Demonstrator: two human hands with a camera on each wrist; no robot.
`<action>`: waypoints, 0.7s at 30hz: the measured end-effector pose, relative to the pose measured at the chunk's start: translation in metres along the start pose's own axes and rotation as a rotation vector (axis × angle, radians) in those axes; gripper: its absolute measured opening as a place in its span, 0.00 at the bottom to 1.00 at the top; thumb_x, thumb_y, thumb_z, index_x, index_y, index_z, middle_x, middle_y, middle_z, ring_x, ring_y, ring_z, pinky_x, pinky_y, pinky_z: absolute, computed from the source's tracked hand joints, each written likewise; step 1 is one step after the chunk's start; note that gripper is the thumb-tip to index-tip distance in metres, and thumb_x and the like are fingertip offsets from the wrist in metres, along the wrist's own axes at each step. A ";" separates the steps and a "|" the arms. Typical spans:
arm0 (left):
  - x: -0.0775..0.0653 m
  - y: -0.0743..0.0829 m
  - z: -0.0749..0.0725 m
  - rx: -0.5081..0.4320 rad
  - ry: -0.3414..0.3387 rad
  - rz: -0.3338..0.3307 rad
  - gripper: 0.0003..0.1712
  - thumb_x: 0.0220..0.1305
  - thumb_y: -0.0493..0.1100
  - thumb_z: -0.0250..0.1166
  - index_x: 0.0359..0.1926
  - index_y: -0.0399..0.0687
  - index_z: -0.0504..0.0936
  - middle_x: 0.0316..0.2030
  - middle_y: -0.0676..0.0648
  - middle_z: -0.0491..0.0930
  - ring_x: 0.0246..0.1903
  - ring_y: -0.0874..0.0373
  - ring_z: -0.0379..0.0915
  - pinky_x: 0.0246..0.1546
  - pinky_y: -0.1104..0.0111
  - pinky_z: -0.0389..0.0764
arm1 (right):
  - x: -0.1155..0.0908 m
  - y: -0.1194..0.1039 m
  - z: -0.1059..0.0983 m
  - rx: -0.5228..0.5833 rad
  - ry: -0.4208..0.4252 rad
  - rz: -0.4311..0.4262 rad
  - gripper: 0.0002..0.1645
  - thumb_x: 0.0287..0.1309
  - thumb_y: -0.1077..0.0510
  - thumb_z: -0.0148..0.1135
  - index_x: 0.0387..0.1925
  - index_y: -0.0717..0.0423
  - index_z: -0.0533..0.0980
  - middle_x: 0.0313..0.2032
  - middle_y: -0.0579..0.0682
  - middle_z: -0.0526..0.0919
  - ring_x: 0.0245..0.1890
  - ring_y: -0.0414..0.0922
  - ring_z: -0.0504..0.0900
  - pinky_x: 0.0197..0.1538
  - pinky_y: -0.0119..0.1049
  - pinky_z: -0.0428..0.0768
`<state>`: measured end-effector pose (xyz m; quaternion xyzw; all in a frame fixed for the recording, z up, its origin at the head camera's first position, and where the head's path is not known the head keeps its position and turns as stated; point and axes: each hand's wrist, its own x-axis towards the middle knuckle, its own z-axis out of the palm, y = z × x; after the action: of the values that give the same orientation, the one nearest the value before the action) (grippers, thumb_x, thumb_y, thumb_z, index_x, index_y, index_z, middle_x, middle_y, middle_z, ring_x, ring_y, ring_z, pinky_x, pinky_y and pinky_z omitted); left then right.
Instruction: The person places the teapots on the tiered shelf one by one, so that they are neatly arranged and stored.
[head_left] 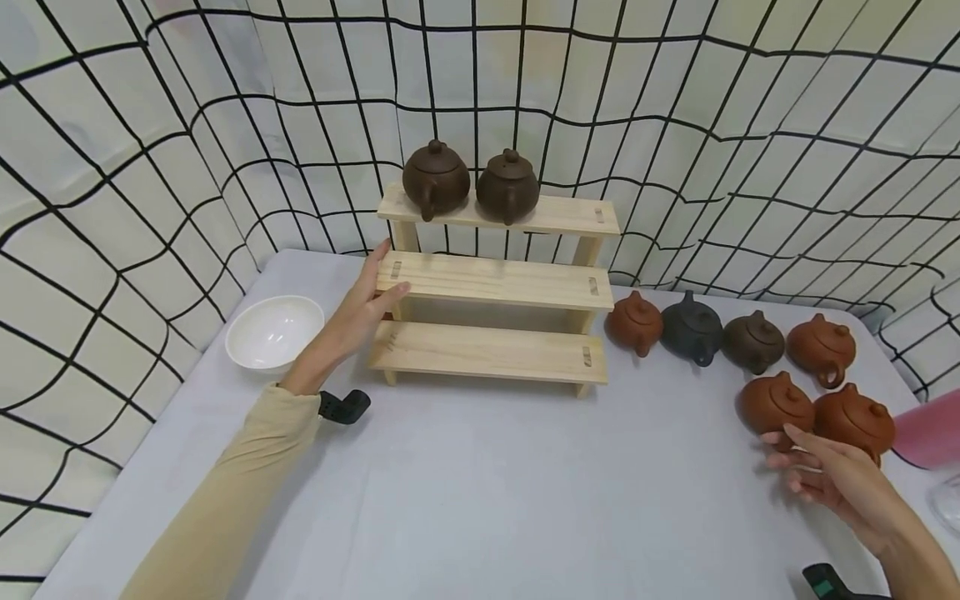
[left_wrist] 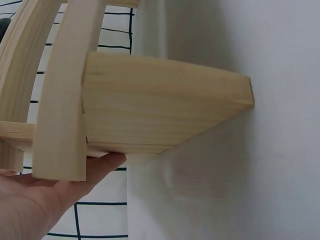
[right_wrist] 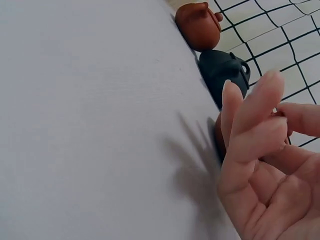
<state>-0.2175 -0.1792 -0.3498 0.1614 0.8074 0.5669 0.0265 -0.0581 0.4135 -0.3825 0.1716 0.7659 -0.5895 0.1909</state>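
My left hand point(head_left: 356, 312) grips the left end of the middle tier of a pale wooden three-step shelf point(head_left: 487, 354), thumb on top. In the left wrist view its fingers point(left_wrist: 107, 162) reach behind the shelf's end. At the right of the table, my right hand point(head_left: 840, 479) pinches the handle of a reddish-brown teapot point(head_left: 772, 404) between thumb and forefinger, the other fingers loosely bent. The handle is mostly hidden by the fingers. Another reddish-brown teapot point(head_left: 855, 421) stands right beside it. Two dark brown teapots point(head_left: 435, 177) sit on the top tier, towards its left.
Behind the right hand stand a small reddish-brown teapot point(head_left: 636, 321), a dark grey teapot point(head_left: 690, 327), an olive-brown teapot point(head_left: 752, 340) and an orange-brown teapot point(head_left: 817, 343). A white bowl point(head_left: 273, 333) stands left of the shelf. A pink object point(head_left: 933, 429) lies at the right edge. Black grid netting surrounds the table.
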 end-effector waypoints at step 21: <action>-0.002 -0.002 -0.002 0.111 0.054 -0.086 0.49 0.78 0.53 0.58 0.85 0.54 0.37 0.80 0.34 0.51 0.78 0.37 0.49 0.77 0.41 0.48 | -0.022 -0.025 0.024 0.218 -0.010 -0.348 0.21 0.84 0.53 0.45 0.42 0.53 0.83 0.35 0.51 0.89 0.26 0.44 0.80 0.27 0.33 0.78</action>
<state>-0.2167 -0.1822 -0.3516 0.1128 0.8442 0.5237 0.0201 -0.0491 0.3836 -0.3562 0.0536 0.7147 -0.6938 0.0701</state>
